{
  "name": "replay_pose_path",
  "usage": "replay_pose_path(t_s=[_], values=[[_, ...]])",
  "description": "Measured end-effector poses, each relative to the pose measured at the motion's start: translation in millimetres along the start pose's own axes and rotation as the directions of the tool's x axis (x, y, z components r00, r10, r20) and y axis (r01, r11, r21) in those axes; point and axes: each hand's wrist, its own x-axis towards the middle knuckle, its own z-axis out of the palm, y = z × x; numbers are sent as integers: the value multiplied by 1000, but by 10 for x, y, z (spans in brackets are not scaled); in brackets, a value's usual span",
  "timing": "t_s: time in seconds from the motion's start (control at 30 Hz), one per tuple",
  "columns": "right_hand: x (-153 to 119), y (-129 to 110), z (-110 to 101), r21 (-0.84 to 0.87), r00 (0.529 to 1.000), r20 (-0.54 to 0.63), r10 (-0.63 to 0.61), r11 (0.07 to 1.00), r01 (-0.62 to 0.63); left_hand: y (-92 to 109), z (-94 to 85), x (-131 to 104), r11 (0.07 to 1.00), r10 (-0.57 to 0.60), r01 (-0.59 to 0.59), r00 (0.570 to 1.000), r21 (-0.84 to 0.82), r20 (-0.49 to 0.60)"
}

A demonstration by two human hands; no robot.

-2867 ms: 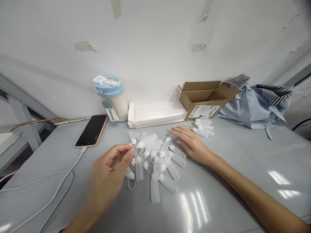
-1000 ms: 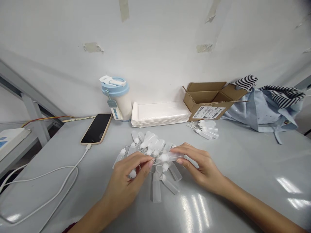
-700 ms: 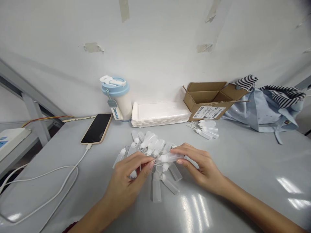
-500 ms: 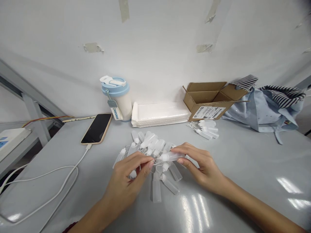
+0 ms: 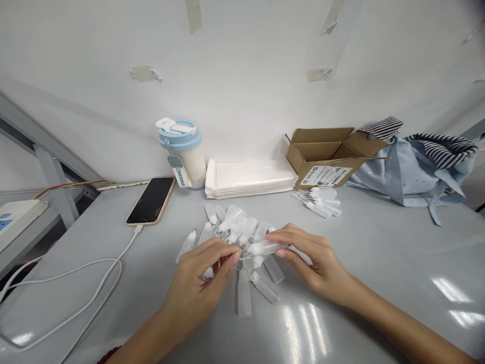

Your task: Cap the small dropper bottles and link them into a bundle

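Observation:
My right hand grips a small translucent squeeze bottle by its body, between thumb and fingers. The bottle lies nearly level, its white nozzle end facing left. Close to that end, the thumb and forefinger of my left hand are pinched on a thin cord, most of it hidden by the fingertips. Beneath and around both hands spreads a pile of similar bottles with white caps and thin white cords. Another small bunch of bottles rests farther back on the right.
Along the wall stand a cream cup with a blue lid, a stack of white packets and an open cardboard box. A pale blue cloth bag sits at right. A phone with a white charging cable lies at left.
The squeeze bottle in my right hand has shifted very slightly downward at its nozzle end. My left hand has barely moved and keeps its pinch.

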Motion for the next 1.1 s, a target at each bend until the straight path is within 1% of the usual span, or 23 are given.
replay_pose_path(t_s=[0.4, 0.57, 0.63, 0.77, 1.0, 1.1], values=[[-6, -27, 58, 6, 999, -27, -28, 1000, 28, -36, 66, -30, 987, 148, -146, 989, 65, -20], [-29, -9, 107, 8, 995, -61, -75, 997, 76, -80, 105, -52, 967, 251, -245, 963, 69, -98], [-34, 3, 119, 6, 994, -57, -88, 996, 88, -90, 119, -58, 960, 276, -270, 954, 69, -115], [-32, 15, 111, -3, 995, -35, -91, 996, 91, -96, 139, -57, 962, 268, -258, 956, 87, -122], [-29, 6, 74, -24, 993, -36, -115, 993, 114, -60, 112, -29, 979, 181, -168, 977, 114, -111], [-34, 10, 83, -31, 992, -32, -126, 992, 125, -52, 104, -33, 979, 190, -179, 975, 101, -114]])
